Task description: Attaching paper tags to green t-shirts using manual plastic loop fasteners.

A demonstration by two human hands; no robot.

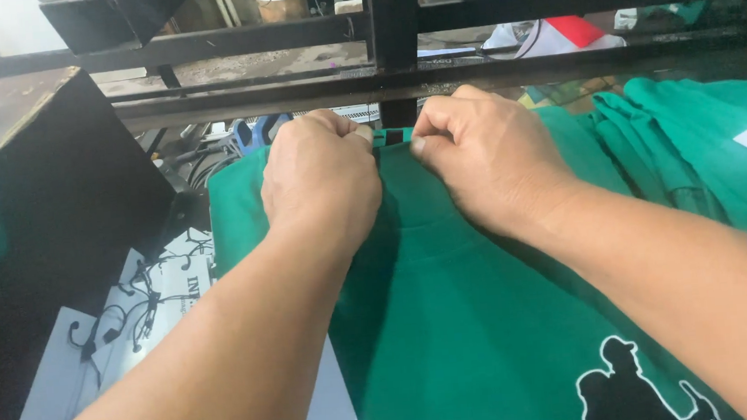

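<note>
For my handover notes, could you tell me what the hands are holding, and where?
Both the left hand and right hand pinch the green shirt at its collar edge.

You're in a garment-printing workshop: a black metal press frame (395, 30) crosses the top of the frame, stacked green shirts (697, 140) at right, tangled cables (201, 157) centre-left.

The left hand (322, 183) and right hand (490, 161) cover the collar edge of the green garment (453, 319); fingertip contact there cannot be confirmed. Below the right hand, the black printed figure (632, 390) is cut off by the lower edge. Items behind the black frame (394, 22), beyond both hands, are indistinct.
</note>
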